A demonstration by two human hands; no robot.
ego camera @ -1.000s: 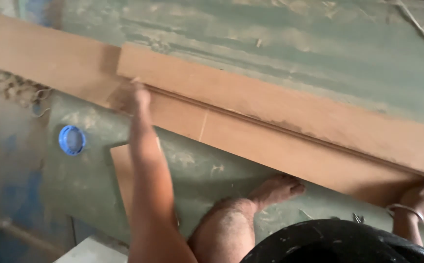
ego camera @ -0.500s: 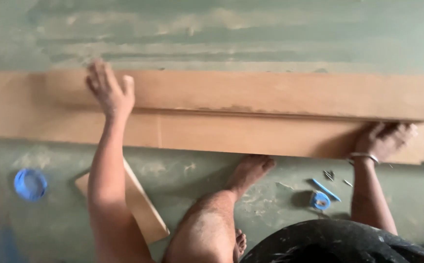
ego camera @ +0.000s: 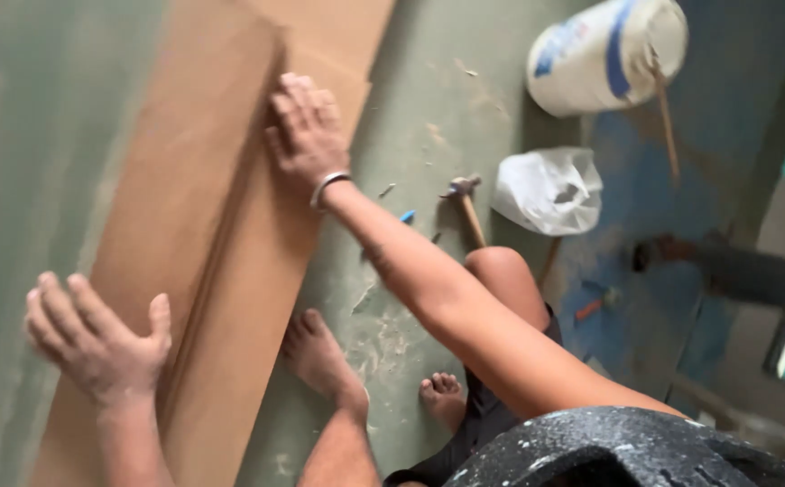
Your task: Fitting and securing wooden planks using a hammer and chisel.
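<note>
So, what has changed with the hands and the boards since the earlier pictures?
The view has swung round: the boards now run up the picture, not across. The left hand has lifted off them, fingers spread. The right hand stays flat on the boards, with nothing gripped.

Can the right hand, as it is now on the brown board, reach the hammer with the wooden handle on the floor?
Probably yes. The right hand rests flat and empty on the long brown board, and the wooden-handled hammer lies beside that forearm on the green floor, with nothing between.

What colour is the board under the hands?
Plain light brown, seen in the head view: the board lies under the right hand and left hand.
</note>
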